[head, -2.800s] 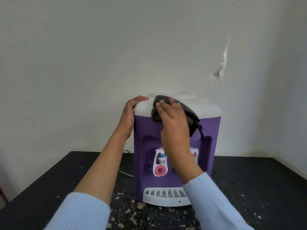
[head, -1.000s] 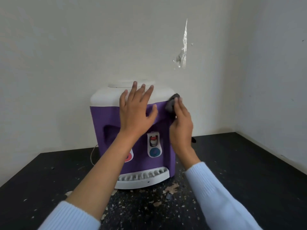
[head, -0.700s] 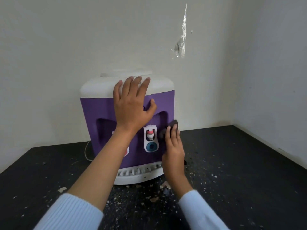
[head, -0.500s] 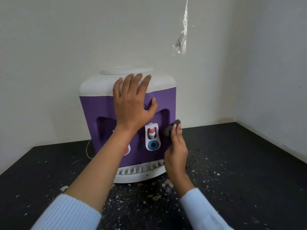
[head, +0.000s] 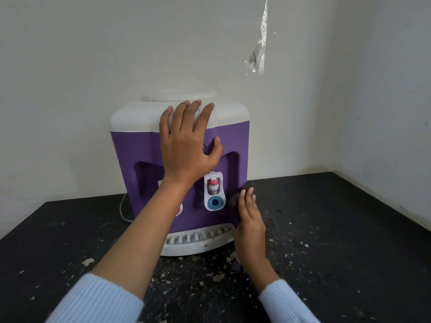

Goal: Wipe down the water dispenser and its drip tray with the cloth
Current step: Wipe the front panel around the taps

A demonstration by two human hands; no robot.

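Head view, one frame.

- Water dispenser (head: 130, 145): purple body, white top and lid, centre of frame, standing on a black counter (head: 338, 229) against a pale wall.
- Drip tray (head: 186, 247): white, slotted, at the foot of the dispenser's front.
- Taps: a white tap panel with a red-and-white spout and a blue ring button (head: 214, 202) sits right of centre. A second panel with a red button (head: 179, 209) is mostly hidden behind the left forearm.
- Writing: a small mark on the purple front beside the left thumb is too small to read.
- Left hand (head: 186, 145): flat on the upper front, fingers straight and spread. The fingertips lie on the white top and the thumb points out to the right.
- Right hand (head: 250, 220): at the lower right corner of the body, just above the tray's right end. Its fingers are straight and close together, pressing a dark cloth (head: 235, 198) against the purple edge. The thumb is hidden.
- Light blue sleeves (head: 98, 299) show at the bottom of frame.
- Pale flakes (head: 218, 277) are scattered on the counter in front of the tray.
- A white cord (head: 122, 210) runs behind the dispenser's left side.
- A clear strip (head: 260, 50) hangs on the wall, upper right.
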